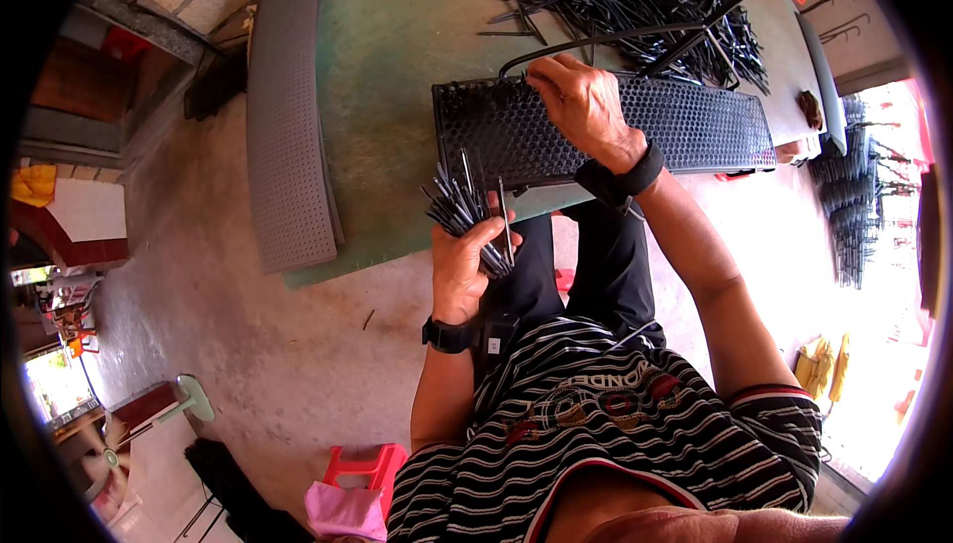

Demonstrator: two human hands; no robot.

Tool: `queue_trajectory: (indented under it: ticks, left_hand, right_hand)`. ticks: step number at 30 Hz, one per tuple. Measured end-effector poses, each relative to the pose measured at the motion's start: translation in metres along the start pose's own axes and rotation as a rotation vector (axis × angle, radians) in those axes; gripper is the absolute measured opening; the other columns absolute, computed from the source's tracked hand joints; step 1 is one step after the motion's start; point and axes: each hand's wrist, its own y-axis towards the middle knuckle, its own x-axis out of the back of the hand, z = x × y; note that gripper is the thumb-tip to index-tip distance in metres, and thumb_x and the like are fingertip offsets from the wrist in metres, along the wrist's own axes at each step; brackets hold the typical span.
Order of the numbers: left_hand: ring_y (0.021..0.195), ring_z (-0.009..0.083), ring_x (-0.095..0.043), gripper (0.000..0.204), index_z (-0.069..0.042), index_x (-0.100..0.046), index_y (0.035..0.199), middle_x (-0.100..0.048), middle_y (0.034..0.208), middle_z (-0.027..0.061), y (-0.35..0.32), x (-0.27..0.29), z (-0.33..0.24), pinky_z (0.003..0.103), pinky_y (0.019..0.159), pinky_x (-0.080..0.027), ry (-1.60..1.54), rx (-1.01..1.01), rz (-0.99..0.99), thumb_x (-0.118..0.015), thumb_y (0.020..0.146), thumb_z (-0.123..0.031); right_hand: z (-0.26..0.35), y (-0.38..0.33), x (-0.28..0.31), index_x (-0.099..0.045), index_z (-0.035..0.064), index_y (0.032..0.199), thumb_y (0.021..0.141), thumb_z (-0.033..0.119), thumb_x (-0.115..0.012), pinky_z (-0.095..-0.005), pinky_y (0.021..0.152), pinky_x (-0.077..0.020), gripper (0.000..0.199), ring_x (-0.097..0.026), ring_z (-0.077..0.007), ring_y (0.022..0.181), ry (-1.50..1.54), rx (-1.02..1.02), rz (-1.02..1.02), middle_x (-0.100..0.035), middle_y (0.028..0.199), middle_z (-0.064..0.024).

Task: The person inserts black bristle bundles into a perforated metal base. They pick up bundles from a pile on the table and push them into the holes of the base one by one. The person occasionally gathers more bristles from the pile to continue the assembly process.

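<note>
We are wearing a striped black-and-white shirt [615, 431] with pale lettering [596, 380]. Our left hand [469, 257] is gripping slender black rods [457, 205]; our right hand [588, 111], its hold hidden, is curling over a black honeycomb-mesh rack [685, 134] on the green table [382, 96], before a heap of similar rods [645, 7].

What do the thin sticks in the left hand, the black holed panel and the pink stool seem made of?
Sticks: probably glossy black plastic, going by the bright highlights; coated metal is possible.
Panel: dark, slightly shiny plastic or painted metal; the regular holes fit either.
Stool: likely smooth moulded plastic, given its even colour and rounded edges.
</note>
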Motion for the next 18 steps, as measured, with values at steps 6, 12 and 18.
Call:
queue_trajectory:
  ticks: [6, 12, 18]
  left_hand:
    - [0.058, 0.0239, -0.064, 0.026, 0.004, -0.059, 0.100, -0.065, 0.085, 0.0160, -0.001, -0.005, 0.002, 0.032, 0.050, -0.055, -0.013, -0.039, -0.015, -0.063, 0.075, 0.007]
    - [0.058, 0.0229, -0.064, 0.025, 0.005, -0.060, 0.095, -0.065, 0.080, 0.0146, -0.002, -0.009, 0.002, 0.032, 0.051, -0.055, -0.009, -0.008, -0.008, -0.065, 0.072, 0.010]
    - [0.056, 0.0225, -0.064, 0.025, 0.005, -0.060, 0.095, -0.065, 0.080, 0.0148, -0.002, -0.013, 0.003, 0.031, 0.051, -0.055, 0.024, -0.015, -0.041, -0.067, 0.072, 0.008]
  right_hand:
    - [-0.007, 0.004, -0.005, -0.061, 0.0044, 0.084, 0.080, 0.009, -0.061, -0.0378, 0.053, -0.0460, 0.006, -0.059, -0.0318, 0.064, 0.011, 0.072, -0.012, -0.060, 0.077, -0.0100]
    - [-0.005, -0.001, -0.002, -0.062, 0.0057, 0.082, 0.079, 0.010, -0.062, -0.0385, 0.052, -0.0453, 0.005, -0.059, -0.0312, 0.064, -0.033, 0.017, -0.006, -0.060, 0.076, -0.0084]
    - [0.002, 0.004, 0.001, -0.062, 0.0053, 0.078, 0.079, 0.020, -0.062, -0.0402, 0.053, -0.0460, 0.014, -0.059, -0.0326, 0.062, -0.055, 0.072, 0.028, -0.059, 0.069, -0.0126]
